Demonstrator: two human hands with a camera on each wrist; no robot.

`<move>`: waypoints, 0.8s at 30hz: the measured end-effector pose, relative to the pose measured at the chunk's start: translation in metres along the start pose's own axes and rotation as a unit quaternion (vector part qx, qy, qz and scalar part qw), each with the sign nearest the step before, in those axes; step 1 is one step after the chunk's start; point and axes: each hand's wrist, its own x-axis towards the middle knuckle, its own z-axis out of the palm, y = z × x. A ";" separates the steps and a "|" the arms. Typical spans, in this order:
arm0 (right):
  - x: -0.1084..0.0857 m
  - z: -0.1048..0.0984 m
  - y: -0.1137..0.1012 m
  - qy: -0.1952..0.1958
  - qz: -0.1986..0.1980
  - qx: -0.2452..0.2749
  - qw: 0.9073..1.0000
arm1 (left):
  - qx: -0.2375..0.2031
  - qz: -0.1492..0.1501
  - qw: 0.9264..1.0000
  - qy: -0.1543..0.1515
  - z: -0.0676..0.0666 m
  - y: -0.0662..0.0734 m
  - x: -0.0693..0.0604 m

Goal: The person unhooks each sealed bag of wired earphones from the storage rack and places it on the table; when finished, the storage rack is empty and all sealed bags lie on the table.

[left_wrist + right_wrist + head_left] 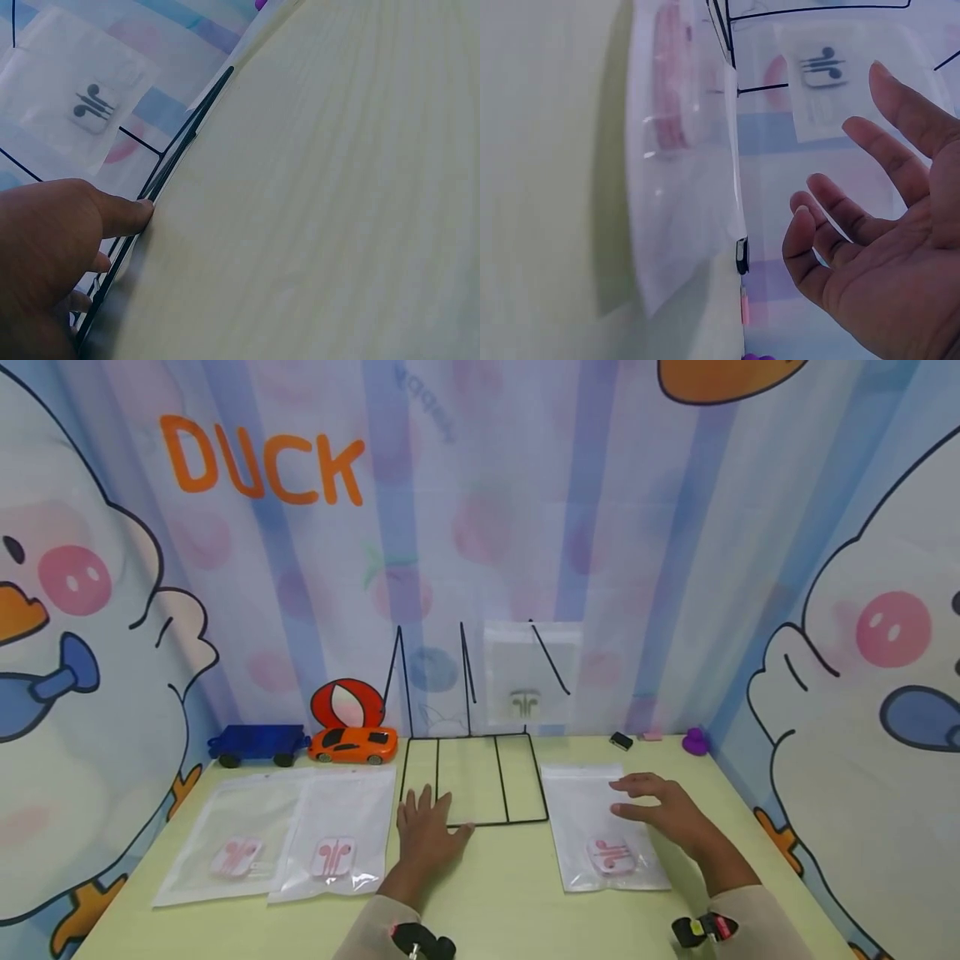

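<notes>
A black wire display rack (538, 777) stands at the table's middle, its uprights bearing long hooks. My left hand (427, 831) rests on the front left of its base, fingers spread; the left wrist view shows the thumb against the front bar. From the right hook hangs a translucent zip pouch (532, 652) holding dark-looking earphones (94, 105). My right hand (667, 814) hovers with fingers apart over the right side of a flat white pouch (577, 810), which contains a case of pink earphones (611, 855). Nothing lies between its fingers in the right wrist view (885, 232).
Left of the rack, two more pouches of pink earphones (240, 810) (352, 810) overlap. Behind them stand a blue toy wagon (258, 742) and an orange toy car (354, 744). A small black object (621, 741), a pink block (651, 737) and a purple toy (695, 742) line the back right.
</notes>
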 end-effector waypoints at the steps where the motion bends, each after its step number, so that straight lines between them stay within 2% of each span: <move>1: 0.004 0.000 -0.003 -0.002 -0.001 0.001 1.000 | -0.001 -0.002 1.000 -0.001 0.000 0.000 0.000; 6: 0.023 -0.004 -0.014 0.007 -0.005 0.009 1.000 | -0.002 -0.002 1.000 0.003 -0.001 -0.001 -0.001; 12: 0.043 -0.010 -0.023 0.012 0.002 0.070 0.997 | -0.002 0.000 1.000 0.002 -0.001 0.002 -0.002; 17: 0.055 -0.014 -0.030 0.008 0.010 0.113 0.993 | 0.004 -0.001 1.000 0.001 -0.003 0.003 -0.003; 24: 0.072 -0.017 -0.030 -0.013 0.014 0.144 0.989 | -0.004 -0.002 1.000 0.003 -0.004 0.004 -0.003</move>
